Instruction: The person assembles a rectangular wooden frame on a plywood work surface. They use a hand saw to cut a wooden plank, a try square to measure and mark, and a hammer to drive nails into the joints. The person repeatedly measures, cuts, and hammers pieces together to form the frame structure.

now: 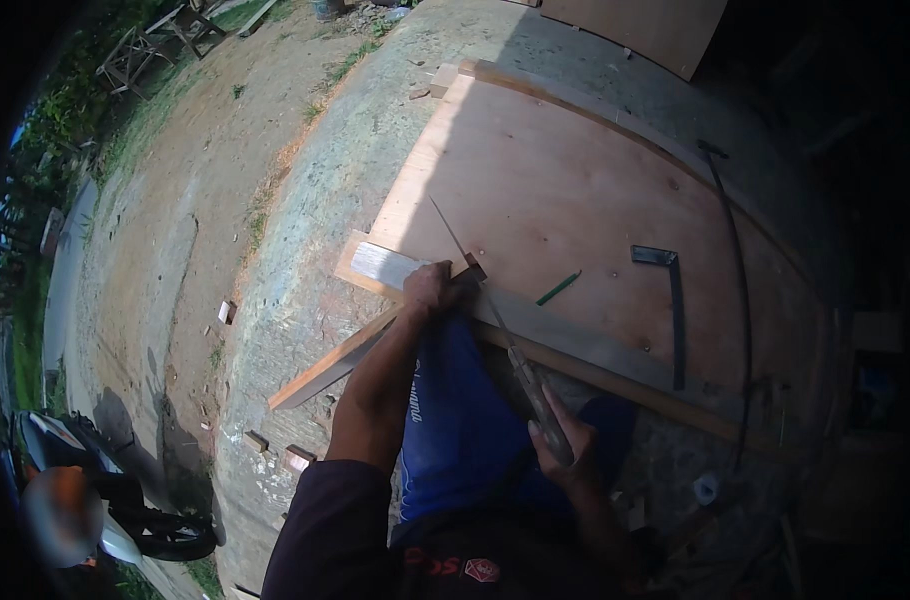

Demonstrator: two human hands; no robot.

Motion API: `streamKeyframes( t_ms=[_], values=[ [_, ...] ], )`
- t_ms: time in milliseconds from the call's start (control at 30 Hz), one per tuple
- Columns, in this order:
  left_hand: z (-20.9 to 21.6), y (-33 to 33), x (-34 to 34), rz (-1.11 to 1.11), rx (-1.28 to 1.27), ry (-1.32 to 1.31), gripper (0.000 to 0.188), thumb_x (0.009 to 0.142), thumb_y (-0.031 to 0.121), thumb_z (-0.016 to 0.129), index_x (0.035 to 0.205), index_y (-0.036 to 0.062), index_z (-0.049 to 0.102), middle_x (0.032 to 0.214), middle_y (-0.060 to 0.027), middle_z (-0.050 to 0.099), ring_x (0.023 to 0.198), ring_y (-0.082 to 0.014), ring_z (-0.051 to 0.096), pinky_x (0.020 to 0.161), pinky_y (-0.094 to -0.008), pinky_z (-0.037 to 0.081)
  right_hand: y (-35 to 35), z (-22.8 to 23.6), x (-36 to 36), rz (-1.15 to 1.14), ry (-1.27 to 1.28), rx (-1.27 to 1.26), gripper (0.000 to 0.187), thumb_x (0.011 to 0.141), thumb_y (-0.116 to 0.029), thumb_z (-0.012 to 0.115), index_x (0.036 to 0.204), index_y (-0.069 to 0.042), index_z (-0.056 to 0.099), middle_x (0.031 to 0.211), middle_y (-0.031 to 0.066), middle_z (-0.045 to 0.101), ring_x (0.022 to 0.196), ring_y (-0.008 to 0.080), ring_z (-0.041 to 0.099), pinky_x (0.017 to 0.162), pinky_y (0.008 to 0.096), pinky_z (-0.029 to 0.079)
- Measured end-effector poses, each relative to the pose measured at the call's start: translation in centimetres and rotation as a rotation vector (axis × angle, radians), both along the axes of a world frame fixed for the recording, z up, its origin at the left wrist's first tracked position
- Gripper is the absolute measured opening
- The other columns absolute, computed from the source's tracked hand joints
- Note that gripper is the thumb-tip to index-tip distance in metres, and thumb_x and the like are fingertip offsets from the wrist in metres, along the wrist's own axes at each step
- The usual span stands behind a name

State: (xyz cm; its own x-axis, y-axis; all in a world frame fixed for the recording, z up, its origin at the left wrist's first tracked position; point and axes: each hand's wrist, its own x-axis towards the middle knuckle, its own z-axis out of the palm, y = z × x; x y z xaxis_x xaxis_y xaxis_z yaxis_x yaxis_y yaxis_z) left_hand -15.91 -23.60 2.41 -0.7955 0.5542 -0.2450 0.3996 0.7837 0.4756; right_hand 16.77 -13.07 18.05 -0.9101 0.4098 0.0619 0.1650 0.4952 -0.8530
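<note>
My right hand (565, 440) is closed round the handle of a handsaw (526, 375). Its thin blade, seen nearly edge-on, points up and left across a wooden strip (320, 375). My left hand (428, 290) grips that strip close to the blade, where it lies over the near frame edge of a plywood panel (535, 200). The strip slants down to the left beneath my left forearm; its short end (472, 268) shows just beyond my fingers. On the panel, right of the blade, lie a green pencil (558, 288) and a dark try square (675, 310).
A long dark bar (737, 270) with a crosspiece at its top lies across the panel's right side. Wood offcuts (298, 458) are scattered on the concrete (285, 290) at left. A white roll (706, 488) sits at lower right. A motorcycle (135, 500) stands at lower left.
</note>
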Motion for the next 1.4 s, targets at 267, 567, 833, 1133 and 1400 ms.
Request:
streamKeyframes(
  t_ms=[267, 567, 833, 1133, 1400],
  values=[
    [0.2, -0.4, 1.6, 0.049, -0.063, -0.014, 0.050, 0.083, 0.054, 0.069, 0.102, 0.0080, 0.067, 0.095, -0.0224, 0.072, 0.096, -0.0413, 0.069, 0.084, -0.0513, 0.053, 1.1, 5.4, 5.4, 0.076, 0.002, 0.001, 0.056, 0.082, -0.002, 0.072, 0.136, 0.003, 0.056, 0.105, 0.0252, 0.072, 0.096, 0.0344, 0.075, 0.079, 0.0389, 0.060],
    [1.4, -0.2, 0.5, 0.021, -0.019, -0.013, 0.052, 0.081, 0.055, 0.070, 0.103, 0.0076, 0.068, 0.096, -0.0204, 0.073, 0.095, -0.0395, 0.070, 0.084, -0.0500, 0.054, 1.5, 0.2, -4.0, 0.101, -0.005, 0.028, 0.060, 0.084, -0.006, 0.071, 0.141, -0.003, 0.053, 0.104, 0.0278, 0.070, 0.094, 0.0398, 0.072, 0.078, 0.0401, 0.058],
    [0.7, -0.2, 0.9, 0.060, -0.056, -0.028, 0.053, 0.081, 0.055, 0.069, 0.104, 0.0077, 0.068, 0.096, -0.0214, 0.073, 0.097, -0.0405, 0.069, 0.085, -0.0494, 0.053, 1.7, 0.7, -1.3, 0.114, 0.036, 0.046, 0.058, 0.080, -0.001, 0.069, 0.137, 0.000, 0.056, 0.099, 0.0253, 0.071, 0.082, 0.0351, 0.075, 0.069, 0.0375, 0.060],
    [1.1, -0.9, 0.7, -0.011, -0.093, -0.012, 0.046, 0.085, 0.052, 0.067, 0.104, 0.0097, 0.067, 0.095, -0.0219, 0.073, 0.093, -0.0418, 0.069, 0.081, -0.0520, 0.053, 1.4, 1.8, -0.1, 0.111, 0.039, 0.019, 0.057, 0.082, 0.000, 0.071, 0.137, 0.003, 0.056, 0.111, 0.0270, 0.070, 0.095, 0.0364, 0.074, 0.079, 0.0381, 0.060],
    [1.4, 0.4, -0.5, 0.152, -0.051, -0.036, 0.052, 0.083, 0.054, 0.069, 0.105, 0.0070, 0.066, 0.099, -0.0232, 0.072, 0.099, -0.0421, 0.069, 0.085, -0.0509, 0.054, 1.2, -1.1, -7.8, 0.065, 0.103, 0.056, 0.056, 0.082, -0.003, 0.071, 0.136, 0.002, 0.057, 0.109, 0.0263, 0.070, 0.091, 0.0373, 0.074, 0.078, 0.0382, 0.059]
  ],
)
